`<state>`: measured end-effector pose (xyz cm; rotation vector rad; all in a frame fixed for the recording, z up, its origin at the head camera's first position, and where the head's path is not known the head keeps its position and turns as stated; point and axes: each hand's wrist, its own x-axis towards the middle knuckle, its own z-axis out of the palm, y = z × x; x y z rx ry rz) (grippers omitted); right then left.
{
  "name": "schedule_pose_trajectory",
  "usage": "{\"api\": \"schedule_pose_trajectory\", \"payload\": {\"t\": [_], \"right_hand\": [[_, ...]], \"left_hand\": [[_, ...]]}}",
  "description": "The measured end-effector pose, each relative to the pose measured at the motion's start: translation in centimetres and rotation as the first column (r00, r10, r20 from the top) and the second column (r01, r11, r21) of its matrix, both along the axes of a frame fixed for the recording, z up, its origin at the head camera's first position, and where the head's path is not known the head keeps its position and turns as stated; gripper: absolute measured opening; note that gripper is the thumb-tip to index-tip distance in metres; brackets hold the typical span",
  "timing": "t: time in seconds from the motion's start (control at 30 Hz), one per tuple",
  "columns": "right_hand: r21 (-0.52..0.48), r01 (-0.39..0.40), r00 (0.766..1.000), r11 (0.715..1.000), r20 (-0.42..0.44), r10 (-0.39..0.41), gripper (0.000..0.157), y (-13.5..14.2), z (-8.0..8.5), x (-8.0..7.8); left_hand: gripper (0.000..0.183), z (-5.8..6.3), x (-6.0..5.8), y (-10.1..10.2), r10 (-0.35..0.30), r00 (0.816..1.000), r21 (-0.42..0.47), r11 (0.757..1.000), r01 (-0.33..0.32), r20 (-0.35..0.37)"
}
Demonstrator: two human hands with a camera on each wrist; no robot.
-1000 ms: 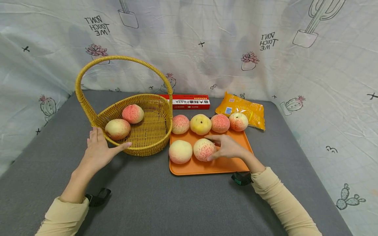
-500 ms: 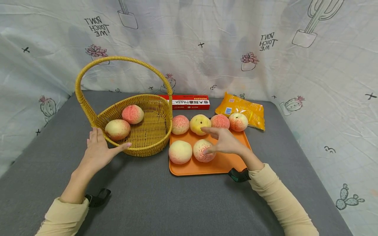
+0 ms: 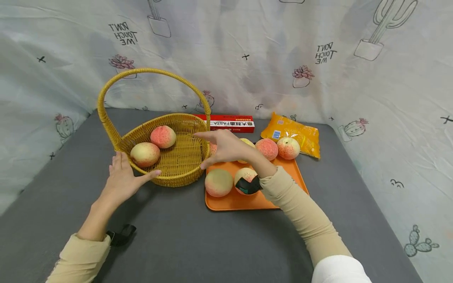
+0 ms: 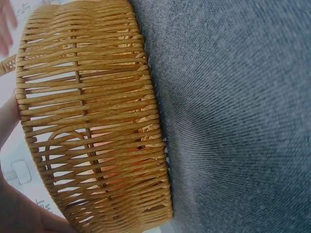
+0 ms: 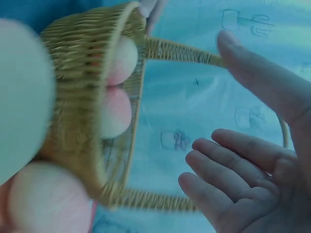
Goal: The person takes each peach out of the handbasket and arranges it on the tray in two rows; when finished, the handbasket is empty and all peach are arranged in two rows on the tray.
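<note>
A yellow wicker basket (image 3: 182, 151) with a tall handle holds two peaches, a paler one (image 3: 145, 154) in front and a redder one (image 3: 163, 136) behind. At its left front rim rests my left hand (image 3: 124, 177), thumb stretched along the front. My right hand (image 3: 226, 147) hovers near the basket's right rim, above an orange tray (image 3: 230, 203); the right wrist view shows its fingers (image 5: 233, 165) extended around nothing. On the tray sit a pale peach (image 3: 219, 182) and a speckled peach (image 3: 244, 173), partly covered by the wrist's black strap. My right hand and arm partly hide two back-row peaches.
At the tray's back edge, a red peach (image 3: 267, 149) and a red-and-cream peach (image 3: 288, 148) sit uncovered. Behind them lie a red pasta box (image 3: 231, 123) and an orange packet (image 3: 301, 133). A printed curtain (image 3: 247, 78) hangs behind the grey table (image 3: 184, 236).
My right hand has lifted away from the speckled peach and moved left to the basket's right rim, carrying nothing. The left hand stays at the basket. The head view has shifted slightly.
</note>
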<state>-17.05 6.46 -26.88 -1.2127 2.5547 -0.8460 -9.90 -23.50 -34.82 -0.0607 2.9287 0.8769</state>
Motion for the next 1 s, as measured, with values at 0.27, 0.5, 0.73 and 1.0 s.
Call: {"api": "schedule_pose_trajectory", "payload": {"t": [0.27,0.5,0.73,1.0], "right_hand": [[0.170,-0.029,0.998,0.985,-0.051,0.038,0.084,-8.4,0.8,-3.4],[0.228,-0.018,1.000,0.974,-0.016,0.022,0.082,-13.9,-0.5,-6.1],[0.339,-0.042,0.998,0.940,0.058,0.023,0.081,-17.0,-3.3,-6.6],[0.450,-0.102,0.994,0.887,0.011,0.108,0.081,-18.8,-3.3,-6.0]], "left_hand": [[0.127,0.2,0.3,0.1,0.014,1.000,0.013,1.000,-0.014,0.008],[0.129,0.4,0.4,0.6,0.021,1.000,0.029,0.999,-0.021,-0.001],[0.129,0.3,0.4,1.0,0.022,1.000,0.030,0.999,-0.022,-0.005],[0.130,0.4,0.5,0.6,0.036,0.999,0.038,0.999,-0.036,-0.011]]}}
